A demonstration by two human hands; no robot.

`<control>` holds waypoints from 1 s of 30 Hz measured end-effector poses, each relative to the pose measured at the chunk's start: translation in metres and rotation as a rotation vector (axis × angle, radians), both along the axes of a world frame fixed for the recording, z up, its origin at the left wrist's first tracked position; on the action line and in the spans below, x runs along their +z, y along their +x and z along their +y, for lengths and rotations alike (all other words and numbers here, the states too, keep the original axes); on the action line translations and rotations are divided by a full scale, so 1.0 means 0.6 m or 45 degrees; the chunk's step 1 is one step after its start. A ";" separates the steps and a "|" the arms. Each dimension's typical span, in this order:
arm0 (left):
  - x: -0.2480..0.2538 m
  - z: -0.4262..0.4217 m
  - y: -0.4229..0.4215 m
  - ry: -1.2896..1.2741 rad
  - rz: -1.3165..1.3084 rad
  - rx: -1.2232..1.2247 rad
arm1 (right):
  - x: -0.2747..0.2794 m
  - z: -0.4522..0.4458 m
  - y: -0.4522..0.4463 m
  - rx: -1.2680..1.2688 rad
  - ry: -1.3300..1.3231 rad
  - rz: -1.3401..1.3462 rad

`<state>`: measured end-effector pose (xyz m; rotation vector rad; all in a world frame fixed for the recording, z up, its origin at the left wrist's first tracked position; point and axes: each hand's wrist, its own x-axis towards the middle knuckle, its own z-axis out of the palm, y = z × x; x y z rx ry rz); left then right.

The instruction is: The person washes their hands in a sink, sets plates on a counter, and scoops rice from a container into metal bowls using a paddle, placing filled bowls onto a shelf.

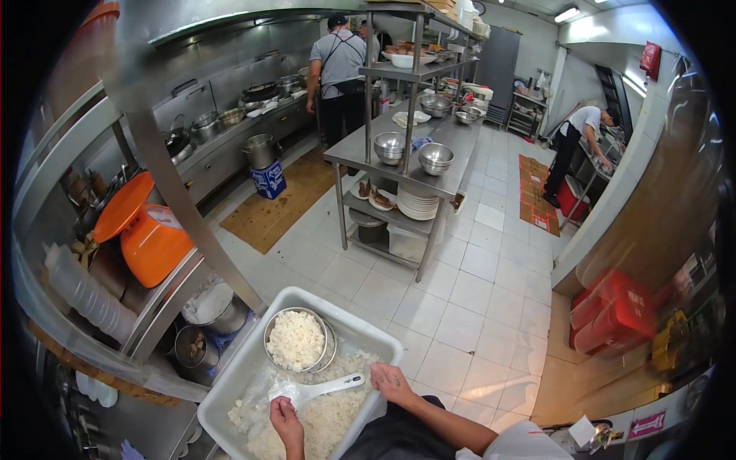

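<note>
A white plastic tub (211, 418) of cooked rice (337, 423) is in front of me. In its far part sits a round metal bowl (330, 349) heaped with rice. A white rice paddle (326, 385) lies across the loose rice, its handle pointing right. My left hand (285, 420) is closed, fingertips pinched beside the paddle's blade and some crumpled clear plastic (277, 386); what it pinches is unclear. My right hand (391, 382) is closed over the tub's right rim, close to the handle's end but apart from it.
An orange scale (153, 241) stands on the left shelf, above pots (195, 346). Ahead is a steel table (360, 142) with metal bowls (436, 157) and stacked plates (418, 201). Co-workers stand at the stove (337, 73) and far right (579, 138). Red containers (613, 310) are at right.
</note>
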<state>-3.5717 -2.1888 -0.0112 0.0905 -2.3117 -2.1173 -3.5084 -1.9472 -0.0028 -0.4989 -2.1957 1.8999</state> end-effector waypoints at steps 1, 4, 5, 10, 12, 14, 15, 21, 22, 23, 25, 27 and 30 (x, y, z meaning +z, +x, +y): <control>0.010 0.011 -0.003 0.032 0.019 -0.030 | -0.001 -0.001 0.004 0.030 0.028 0.047; 0.031 0.048 -0.010 0.096 0.059 -0.136 | -0.003 -0.009 0.012 0.076 0.002 0.131; 0.035 0.060 -0.011 0.128 0.078 -0.209 | -0.004 -0.011 0.015 0.096 -0.053 0.166; 0.036 0.111 0.006 0.221 0.081 -0.492 | 0.004 -0.019 0.029 0.007 -0.196 0.249; 0.028 0.126 0.019 0.241 0.116 -0.555 | -0.031 -0.007 0.026 0.057 -0.190 0.202; 0.070 0.123 0.033 0.102 0.226 -0.555 | -0.046 -0.005 0.016 0.088 -0.220 0.243; 0.072 0.114 0.035 0.055 0.269 -0.558 | -0.043 0.001 0.006 0.193 -0.190 0.155; 0.094 0.011 0.101 -0.226 0.251 0.096 | 0.029 -0.046 -0.069 1.012 0.423 -0.116; 0.072 -0.002 0.116 -0.244 0.291 0.282 | 0.027 -0.051 -0.079 1.179 0.754 -0.063; 0.077 -0.015 0.141 -0.255 0.224 0.435 | 0.003 -0.041 -0.095 1.288 0.772 -0.035; 0.088 -0.026 0.189 -0.288 0.148 0.695 | -0.055 -0.029 -0.142 1.404 0.966 -0.092; 0.091 -0.023 0.246 -0.299 0.097 0.902 | -0.039 -0.046 -0.146 1.531 0.990 -0.060; 0.080 0.014 0.308 -0.283 0.034 1.169 | -0.014 -0.069 -0.143 1.700 0.981 0.006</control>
